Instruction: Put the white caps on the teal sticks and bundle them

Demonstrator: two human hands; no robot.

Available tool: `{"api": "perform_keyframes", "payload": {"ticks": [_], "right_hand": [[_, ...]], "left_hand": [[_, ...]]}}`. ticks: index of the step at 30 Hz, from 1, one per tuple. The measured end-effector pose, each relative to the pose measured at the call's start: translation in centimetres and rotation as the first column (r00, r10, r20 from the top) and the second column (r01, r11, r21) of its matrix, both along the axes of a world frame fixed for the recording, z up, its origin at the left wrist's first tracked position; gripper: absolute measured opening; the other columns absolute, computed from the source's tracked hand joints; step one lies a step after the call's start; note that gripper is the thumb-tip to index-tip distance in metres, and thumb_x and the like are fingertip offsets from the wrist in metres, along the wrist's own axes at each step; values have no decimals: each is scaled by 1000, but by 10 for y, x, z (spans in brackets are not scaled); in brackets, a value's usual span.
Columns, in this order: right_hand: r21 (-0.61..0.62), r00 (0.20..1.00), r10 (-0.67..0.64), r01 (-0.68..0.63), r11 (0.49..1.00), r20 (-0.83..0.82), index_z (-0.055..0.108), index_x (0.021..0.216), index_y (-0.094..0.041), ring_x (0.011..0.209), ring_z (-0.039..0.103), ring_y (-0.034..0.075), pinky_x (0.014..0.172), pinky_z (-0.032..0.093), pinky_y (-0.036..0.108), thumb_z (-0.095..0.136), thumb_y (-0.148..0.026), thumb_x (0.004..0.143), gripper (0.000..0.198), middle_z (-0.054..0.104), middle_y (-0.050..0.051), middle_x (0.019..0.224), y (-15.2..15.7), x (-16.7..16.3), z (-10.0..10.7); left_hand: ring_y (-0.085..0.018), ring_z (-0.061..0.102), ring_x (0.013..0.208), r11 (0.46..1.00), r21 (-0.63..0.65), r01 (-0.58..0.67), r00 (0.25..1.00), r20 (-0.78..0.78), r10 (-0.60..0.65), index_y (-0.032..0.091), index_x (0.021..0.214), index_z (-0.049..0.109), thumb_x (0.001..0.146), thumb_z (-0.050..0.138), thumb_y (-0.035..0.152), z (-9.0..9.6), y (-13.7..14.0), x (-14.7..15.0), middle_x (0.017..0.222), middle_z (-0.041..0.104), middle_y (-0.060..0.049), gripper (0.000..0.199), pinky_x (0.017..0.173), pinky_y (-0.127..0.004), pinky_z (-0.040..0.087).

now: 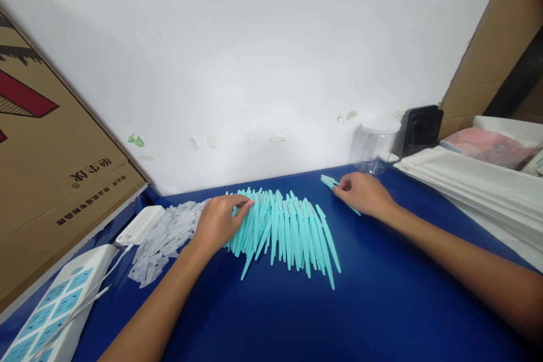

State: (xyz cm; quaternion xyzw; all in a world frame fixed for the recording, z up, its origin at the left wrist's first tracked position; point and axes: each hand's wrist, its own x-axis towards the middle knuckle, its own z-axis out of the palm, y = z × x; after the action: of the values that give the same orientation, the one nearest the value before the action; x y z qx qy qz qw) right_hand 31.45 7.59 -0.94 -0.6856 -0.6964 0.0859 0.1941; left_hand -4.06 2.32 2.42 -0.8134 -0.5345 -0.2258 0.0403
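Note:
A wide row of turquoise eyebrow razors [297,232] lies overlapping on the blue tabletop [271,317]. Over the row's left end, my left hand [221,219] is closed in a pinch, with thumb and forefinger on the upper end of one razor. Beyond the row's right end, my right hand [365,193] is closed round a few turquoise eyebrow razors [327,181]; their ends stick out on both sides of the fingers. Beside my left wrist spreads a heap of small translucent plastic covers [163,240], partly hidden by that hand.
At left are a power strip [55,305], a white charger-like box [141,225] with cables, and a printed carton [55,164]. A clear jar [377,144], a black object [422,129] and stacked white sheets or bags [470,181] stand at right. A white wall [254,68] rises behind.

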Motion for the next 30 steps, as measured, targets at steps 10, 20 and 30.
{"api": "perform_keyframes", "payload": {"ticks": [10, 20, 30], "right_hand": [[53, 998, 27, -31, 998, 61, 68, 82, -20, 75, 66, 22, 58, 36, 30, 62, -44, 88, 24, 74, 6, 85, 2, 4, -6], [-70, 966, 252, -255, 964, -56, 64, 65, -22, 63, 62, 19, 55, 37, 29, 64, -38, 80, 22, 68, 2, 66, -41, -32, 18], [-165, 960, 280, -275, 947, 12, 65, 68, -22, 63, 61, 20, 52, 33, 30, 65, -35, 77, 15, 68, 3, 69, -47, -31, 18]], "left_hand": [[-25, 72, 88, 1000, -21, -13, 999, -40, 13, 23, 101, 76, 100, 47, 44, 0, 0, 0, 96, 79, -5, 35, 79, -33, 50], [-30, 71, 87, 942, 58, -330, 887, -323, 331, 23, 104, 75, 101, 41, 46, 11, 5, -17, 92, 77, -10, 42, 72, -35, 48], [-36, 70, 89, 836, -109, -537, 773, -461, 437, 21, 96, 76, 89, 53, 46, 21, 11, -60, 94, 76, -16, 35, 73, -40, 50]]}}
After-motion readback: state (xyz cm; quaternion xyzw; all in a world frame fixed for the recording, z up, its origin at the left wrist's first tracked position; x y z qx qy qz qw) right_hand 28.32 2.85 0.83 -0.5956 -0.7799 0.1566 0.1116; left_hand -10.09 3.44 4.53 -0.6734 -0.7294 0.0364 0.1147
